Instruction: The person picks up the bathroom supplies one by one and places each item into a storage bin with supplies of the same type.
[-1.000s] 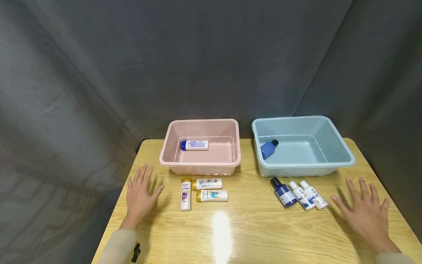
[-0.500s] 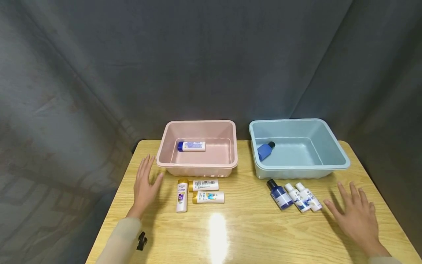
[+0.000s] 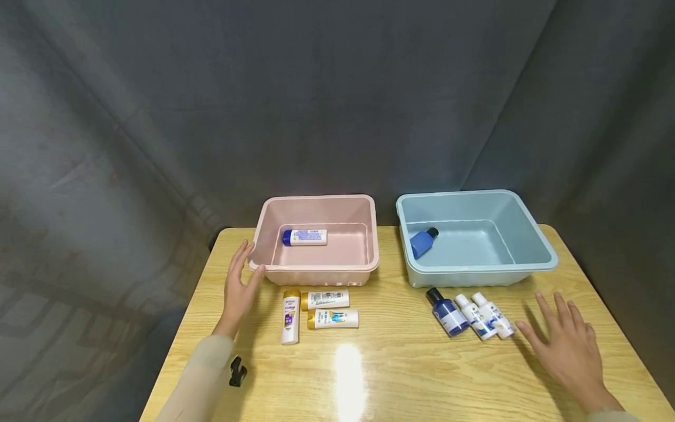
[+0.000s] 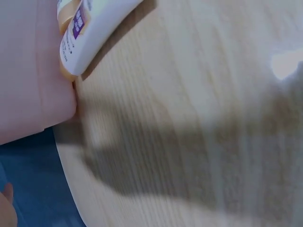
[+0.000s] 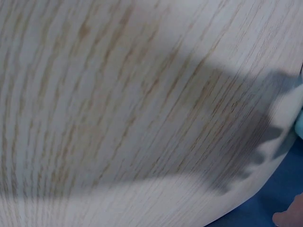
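Note:
My left hand [image 3: 241, 296] is at the front left corner of the pink bin [image 3: 321, 268], its fingers extended beside the rim; contact cannot be told. Near it lie three white bottles with gold caps: one lengthwise bottle [image 3: 290, 319], a rear sideways bottle [image 3: 328, 299] and a front sideways bottle [image 3: 337, 319]. My right hand [image 3: 569, 351] hovers with spread fingers, holding nothing. To its left lie a dark blue bottle [image 3: 449, 315] with a black cap and two small white bottles, an inner one [image 3: 477, 319] and an outer one [image 3: 497, 318]. The left wrist view shows a gold-capped bottle [image 4: 97, 35] against the pink bin.
Inside the pink bin lies a white bottle [image 3: 310, 237] with a blue cap. The light blue bin [image 3: 482, 271], at the back right, contains a blue bottle [image 3: 422, 244] with a black cap. A grey curtain [image 3: 327, 105] hangs behind the wooden table [image 3: 401, 369].
My left hand has moved right and forward to the pink bin's corner. The right hand has shifted slightly left in view, as the whole head view has. The bottles keep their arrangement.

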